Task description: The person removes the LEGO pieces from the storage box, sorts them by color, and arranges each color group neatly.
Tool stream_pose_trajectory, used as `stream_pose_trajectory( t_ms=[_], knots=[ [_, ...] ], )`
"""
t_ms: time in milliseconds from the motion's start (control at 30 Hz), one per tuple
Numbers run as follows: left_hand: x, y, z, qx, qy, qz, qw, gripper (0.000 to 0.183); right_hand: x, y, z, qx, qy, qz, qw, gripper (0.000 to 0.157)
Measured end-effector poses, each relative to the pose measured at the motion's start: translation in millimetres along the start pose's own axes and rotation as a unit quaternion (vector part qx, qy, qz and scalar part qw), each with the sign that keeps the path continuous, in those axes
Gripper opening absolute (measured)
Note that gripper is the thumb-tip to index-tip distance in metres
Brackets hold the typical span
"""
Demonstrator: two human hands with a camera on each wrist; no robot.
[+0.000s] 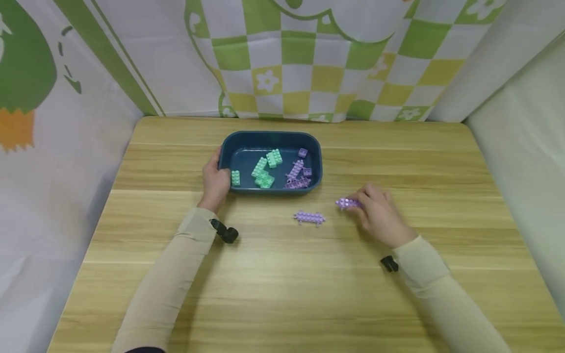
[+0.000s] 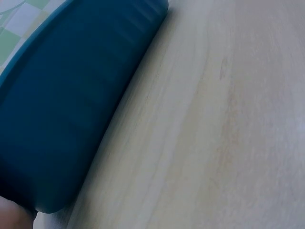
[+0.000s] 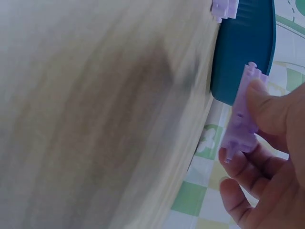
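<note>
My left hand (image 1: 216, 181) grips the left end of a dark blue rounded plastic bin (image 1: 270, 191), thumb on its near side. In the left wrist view the bin's side wall (image 2: 71, 100) fills the left part. Between thumb and fingers, my right hand (image 1: 379, 211) pinches a purple studded building block (image 1: 346, 203) with small pegs. The right wrist view shows that long block (image 3: 240, 114) held above the table. A second purple pegged block (image 1: 310, 217) lies studs up on the wood, just left of the right hand and in front of the bin.
Inside the bin, several mint green blocks (image 1: 265, 179) lie left and centre, and several purple pieces (image 1: 295, 169) at the right. The wooden table (image 1: 282, 294) runs back to a checkered cloth (image 1: 295, 78); patterned sheets hang along the left side.
</note>
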State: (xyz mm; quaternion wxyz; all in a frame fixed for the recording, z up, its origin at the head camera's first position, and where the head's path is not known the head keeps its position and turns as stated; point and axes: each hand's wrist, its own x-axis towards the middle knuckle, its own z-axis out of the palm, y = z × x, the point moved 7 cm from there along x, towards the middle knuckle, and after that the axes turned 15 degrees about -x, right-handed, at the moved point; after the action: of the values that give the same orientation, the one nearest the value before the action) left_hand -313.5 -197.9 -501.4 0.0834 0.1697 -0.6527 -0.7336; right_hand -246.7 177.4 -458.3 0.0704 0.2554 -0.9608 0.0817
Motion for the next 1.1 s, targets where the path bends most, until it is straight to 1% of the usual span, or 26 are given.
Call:
stream_pose_trajectory(
  t_ms=[100,167,400,600,667,900,1100],
  knots=[
    [0.0,-0.4,0.1,0.000,-0.001,0.004,1.0000,0.074,-3.4,0.1,6.8,0.001,-0.026,0.006,1.000,0.023],
    [-0.2,-0.4,0.4,-0.001,-0.001,0.005,1.0000,0.074,-5.0,-0.4,10.2,-0.002,-0.036,0.006,0.999,0.024],
    [-0.8,-1.4,0.6,0.004,-0.003,-0.002,1.0000,0.074,-9.4,-4.5,15.2,-0.002,-0.049,-0.001,0.999,0.026],
    [-0.3,-2.1,0.5,-0.004,-0.006,-0.004,1.0000,0.075,-13.8,-9.8,17.7,-0.005,-0.069,-0.014,0.998,0.027],
    [0.2,-2.0,0.3,-0.005,-0.005,-0.003,1.0000,0.075,-15.1,-10.2,18.8,-0.004,-0.072,-0.015,0.997,0.027],
    [-0.2,0.0,0.0,-0.007,0.002,-0.010,0.9999,0.076,-16.1,-11.7,18.5,0.002,-0.058,-0.026,0.998,0.026],
    [0.0,-0.9,0.1,-0.004,0.001,-0.012,0.9999,0.076,-17.1,-13.0,21.5,-0.002,-0.064,-0.031,0.997,0.026]
  ],
)
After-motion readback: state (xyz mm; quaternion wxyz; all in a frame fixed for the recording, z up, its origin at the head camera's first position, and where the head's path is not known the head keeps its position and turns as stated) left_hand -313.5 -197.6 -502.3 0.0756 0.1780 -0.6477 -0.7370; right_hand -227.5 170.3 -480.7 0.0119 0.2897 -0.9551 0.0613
